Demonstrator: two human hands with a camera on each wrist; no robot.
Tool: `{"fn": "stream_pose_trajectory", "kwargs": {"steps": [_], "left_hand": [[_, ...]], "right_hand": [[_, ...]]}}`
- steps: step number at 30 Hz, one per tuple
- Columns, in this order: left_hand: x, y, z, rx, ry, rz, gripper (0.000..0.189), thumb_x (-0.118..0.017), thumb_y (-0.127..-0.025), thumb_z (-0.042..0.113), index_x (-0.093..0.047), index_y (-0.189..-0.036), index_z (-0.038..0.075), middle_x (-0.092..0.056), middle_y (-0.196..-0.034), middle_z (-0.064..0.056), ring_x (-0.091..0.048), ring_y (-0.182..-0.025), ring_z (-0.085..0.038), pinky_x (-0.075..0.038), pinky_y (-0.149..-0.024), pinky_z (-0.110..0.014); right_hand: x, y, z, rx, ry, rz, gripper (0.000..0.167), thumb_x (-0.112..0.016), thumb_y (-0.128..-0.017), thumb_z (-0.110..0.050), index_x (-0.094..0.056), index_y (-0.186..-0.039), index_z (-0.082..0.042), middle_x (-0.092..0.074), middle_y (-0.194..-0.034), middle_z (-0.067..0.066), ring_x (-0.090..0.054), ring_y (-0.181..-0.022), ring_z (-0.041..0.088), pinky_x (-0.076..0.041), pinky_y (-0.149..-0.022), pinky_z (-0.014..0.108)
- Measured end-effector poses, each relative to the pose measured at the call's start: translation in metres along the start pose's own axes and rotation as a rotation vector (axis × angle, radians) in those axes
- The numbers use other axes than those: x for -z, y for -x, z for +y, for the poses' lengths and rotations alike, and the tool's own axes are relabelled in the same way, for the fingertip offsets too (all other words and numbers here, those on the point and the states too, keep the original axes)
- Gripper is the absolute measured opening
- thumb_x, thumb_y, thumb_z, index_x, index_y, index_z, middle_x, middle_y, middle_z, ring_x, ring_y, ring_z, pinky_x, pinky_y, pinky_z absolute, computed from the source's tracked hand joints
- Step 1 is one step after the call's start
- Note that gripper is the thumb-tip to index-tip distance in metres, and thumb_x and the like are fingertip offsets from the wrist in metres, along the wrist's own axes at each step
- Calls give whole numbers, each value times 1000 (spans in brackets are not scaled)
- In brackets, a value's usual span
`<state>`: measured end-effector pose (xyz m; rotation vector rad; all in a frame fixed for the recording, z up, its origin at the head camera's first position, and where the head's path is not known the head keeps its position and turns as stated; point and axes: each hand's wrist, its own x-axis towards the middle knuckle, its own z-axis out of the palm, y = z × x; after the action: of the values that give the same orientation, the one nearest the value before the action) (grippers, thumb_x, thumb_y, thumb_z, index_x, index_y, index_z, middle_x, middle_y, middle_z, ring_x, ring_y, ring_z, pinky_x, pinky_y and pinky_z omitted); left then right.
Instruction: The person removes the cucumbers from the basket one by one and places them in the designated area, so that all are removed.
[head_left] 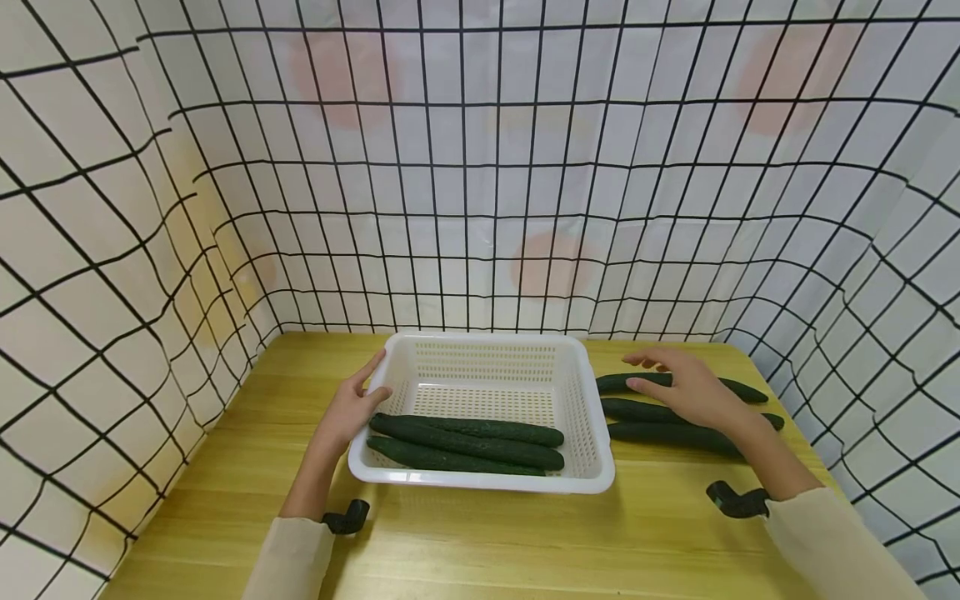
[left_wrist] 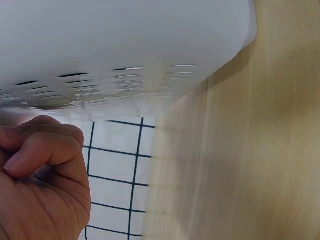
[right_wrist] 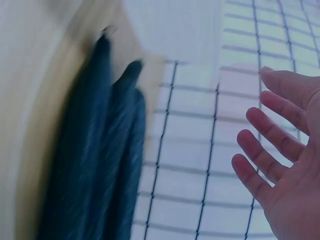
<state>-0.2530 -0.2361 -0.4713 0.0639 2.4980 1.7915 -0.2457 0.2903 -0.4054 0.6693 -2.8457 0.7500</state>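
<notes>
A white plastic basket [head_left: 480, 485] stands on the table with three dark green cucumbers [head_left: 480, 450] lying side by side along its near side. At its left rim my left hand [head_left: 351, 408] grips the edge, thumb over the top and the other fingers outside. In the left wrist view those fingers [left_wrist: 55, 150] are curled beside the slotted wall. My right hand [head_left: 693, 390] hovers with spread fingers, holding nothing, above three more cucumbers [head_left: 667, 433] to the right of the basket. The right wrist view shows these cucumbers [right_wrist: 95, 150] lying apart from the hand.
The yellow wooden table [head_left: 480, 542] is bordered at the back and sides by a black wire grid [head_left: 495, 162] over pale sheeting. A black wrist-worn piece [head_left: 348, 518] sits by the left wrist, another [head_left: 738, 502] by the right.
</notes>
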Motion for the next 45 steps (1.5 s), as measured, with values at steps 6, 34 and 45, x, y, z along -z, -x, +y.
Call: {"fn": "stream_pose_trajectory", "kwargs": {"steps": [6, 34, 45], "left_hand": [[-1, -1, 2, 7, -15, 1, 70, -58, -104, 19, -26, -165, 31, -68, -118, -35, -71, -77, -21, -60, -64, -37], [1, 2, 0, -21, -23, -6, 71, -59, -104, 23, -25, -164, 34, -71, -113, -33, -73, -81, -23, -61, -66, -37], [0, 1, 1, 0, -36, 9, 71, -60, -103, 24, -25, -165, 33, -71, -111, -32, -72, -77, -20, -61, -64, -38]], "right_hand": [[-3, -23, -26, 51, -53, -8, 45, -67, -100, -36, -63, -138, -12, -65, -134, 11, -60, -119, 32, -50, -102, 57], [-60, -87, -116, 209, -256, -178, 41, -66, -101, -31, -63, -138, -13, -65, -136, 6, -61, -118, 25, -51, -103, 52], [-86, -107, -128, 219, -254, -303, 46, -65, -102, -34, -60, -141, -9, -62, -140, 11, -61, -122, 30, -49, -104, 55]]}}
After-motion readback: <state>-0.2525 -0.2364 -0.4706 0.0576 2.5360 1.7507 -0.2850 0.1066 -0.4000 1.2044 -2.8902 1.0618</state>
